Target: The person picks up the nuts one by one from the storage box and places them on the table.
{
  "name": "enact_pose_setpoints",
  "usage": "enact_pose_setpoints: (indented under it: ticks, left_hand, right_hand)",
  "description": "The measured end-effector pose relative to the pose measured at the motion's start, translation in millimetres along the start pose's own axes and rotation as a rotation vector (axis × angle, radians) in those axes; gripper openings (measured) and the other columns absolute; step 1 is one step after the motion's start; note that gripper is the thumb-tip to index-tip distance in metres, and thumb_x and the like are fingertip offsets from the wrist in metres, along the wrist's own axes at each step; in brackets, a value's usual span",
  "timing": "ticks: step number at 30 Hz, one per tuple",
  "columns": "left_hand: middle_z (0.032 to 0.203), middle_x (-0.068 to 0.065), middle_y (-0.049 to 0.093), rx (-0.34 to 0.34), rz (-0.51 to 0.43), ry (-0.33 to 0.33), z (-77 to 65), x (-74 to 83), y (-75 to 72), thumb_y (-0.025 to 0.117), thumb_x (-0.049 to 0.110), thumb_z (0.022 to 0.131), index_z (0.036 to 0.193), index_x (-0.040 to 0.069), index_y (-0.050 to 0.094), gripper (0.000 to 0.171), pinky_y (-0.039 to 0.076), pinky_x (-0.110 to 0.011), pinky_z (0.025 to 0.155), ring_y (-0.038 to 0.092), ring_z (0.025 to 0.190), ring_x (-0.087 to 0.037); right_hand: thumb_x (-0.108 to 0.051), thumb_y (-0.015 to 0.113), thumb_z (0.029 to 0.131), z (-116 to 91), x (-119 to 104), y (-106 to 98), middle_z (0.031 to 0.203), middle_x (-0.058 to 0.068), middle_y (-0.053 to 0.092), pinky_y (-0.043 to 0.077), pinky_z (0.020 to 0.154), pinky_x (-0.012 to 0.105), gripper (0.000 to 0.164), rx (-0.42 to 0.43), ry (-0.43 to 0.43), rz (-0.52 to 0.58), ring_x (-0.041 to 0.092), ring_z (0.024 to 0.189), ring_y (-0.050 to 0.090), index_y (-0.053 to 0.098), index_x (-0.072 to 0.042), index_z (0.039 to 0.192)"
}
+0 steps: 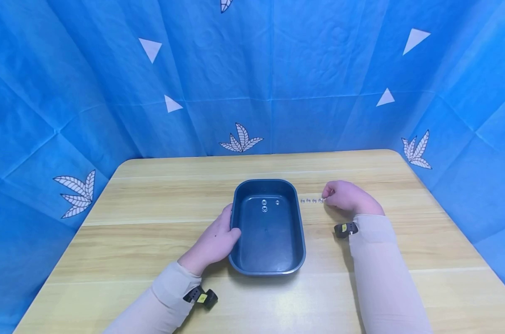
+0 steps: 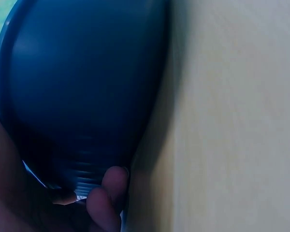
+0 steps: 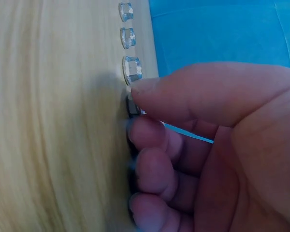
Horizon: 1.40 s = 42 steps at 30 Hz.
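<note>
A dark blue-grey rectangular tray [image 1: 273, 250] with rounded corners stands mid-table. My left hand [image 1: 215, 241] grips its left side, thumb over the rim and fingers against the outer wall [image 2: 87, 87]. Three small metal nuts [image 1: 264, 208] lie on the tray floor near its far end. To the right of the tray, a short row of silvery nuts [image 1: 308, 201] runs along the table. At the row's right end, my right hand [image 1: 346, 195] pinches a nut [image 3: 134, 105] between thumb and index finger, close against the table; the thumb partly hides it. Its other fingers are curled.
The light wooden table [image 1: 160, 195] has rounded far corners. Behind it and at both sides hangs a blue curtain [image 1: 311, 69] with white leaf and triangle prints. A black wrist camera [image 1: 211, 299] sits below the left wrist, another camera [image 1: 342, 230] by the right.
</note>
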State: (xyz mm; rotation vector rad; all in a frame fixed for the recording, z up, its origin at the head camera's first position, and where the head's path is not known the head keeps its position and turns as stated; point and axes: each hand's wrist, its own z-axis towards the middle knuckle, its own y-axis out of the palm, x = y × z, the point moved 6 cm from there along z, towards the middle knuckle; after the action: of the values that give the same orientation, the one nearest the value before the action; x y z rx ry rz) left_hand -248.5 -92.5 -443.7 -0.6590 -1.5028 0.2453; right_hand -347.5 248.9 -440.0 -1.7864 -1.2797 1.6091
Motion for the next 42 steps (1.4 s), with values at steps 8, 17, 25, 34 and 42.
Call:
enact_pose_setpoints:
  ticks: [8, 17, 25, 34, 42]
  left_hand:
    - [0.159, -0.007, 0.038, -0.012, -0.012, -0.008, -0.3, -0.2, 0.2, 0.046, 0.011, 0.097, 0.161, 0.014, 0.021, 0.069, 0.041, -0.057, 0.106, 0.043, 0.140, -0.028]
    - [0.159, -0.006, 0.037, -0.006, -0.010, -0.019, -0.1, -1.9, -0.7, 0.047, 0.011, 0.097, 0.162, 0.015, 0.020, 0.070, 0.040, -0.057, 0.107, 0.041, 0.141, -0.029]
    - [0.159, -0.006, 0.038, -0.010, -0.014, -0.020, -0.2, -1.4, 0.2, 0.047, 0.011, 0.098, 0.162, 0.014, 0.020, 0.070, 0.041, -0.057, 0.106, 0.041, 0.141, -0.029]
    - [0.158, -0.006, 0.038, -0.007, -0.006, -0.027, -0.2, -1.1, 0.2, 0.047, 0.011, 0.097, 0.161, 0.014, 0.020, 0.069, 0.041, -0.057, 0.106, 0.042, 0.140, -0.029]
    - [0.158, -0.009, 0.038, -0.007, -0.011, -0.009, -1.2, 0.9, 0.8, 0.047, 0.010, 0.097, 0.161, 0.011, 0.020, 0.069, 0.041, -0.058, 0.106, 0.043, 0.140, -0.032]
  right_hand:
    - [-0.016, 0.062, 0.094, 1, 1, 0, 0.105, 0.009, 0.064, 0.044, 0.088, 0.050, 0.011, 0.007, 0.009, -0.011, 0.031, 0.100, 0.054, 0.066, -0.010, 0.102]
    - [-0.013, 0.059, 0.094, 3, 1, 0, 0.106, 0.009, 0.062, 0.044, 0.087, 0.048, 0.012, 0.005, 0.024, -0.011, 0.031, 0.101, 0.053, 0.064, -0.010, 0.103]
    - [-0.015, 0.060, 0.095, -2, -2, -3, 0.104, 0.009, 0.063, 0.044, 0.085, 0.046, 0.012, -0.018, 0.029, -0.002, 0.031, 0.100, 0.053, 0.064, -0.010, 0.106]
    - [-0.027, 0.056, 0.099, -9, -15, -13, 0.106, 0.010, 0.062, 0.046, 0.084, 0.046, 0.022, 0.010, 0.004, -0.028, 0.030, 0.099, 0.054, 0.062, -0.012, 0.115]
    - [-0.025, 0.056, 0.097, -10, -32, -17, 0.104, 0.009, 0.063, 0.047, 0.085, 0.047, 0.025, 0.043, -0.061, -0.052, 0.029, 0.096, 0.056, 0.063, -0.009, 0.116]
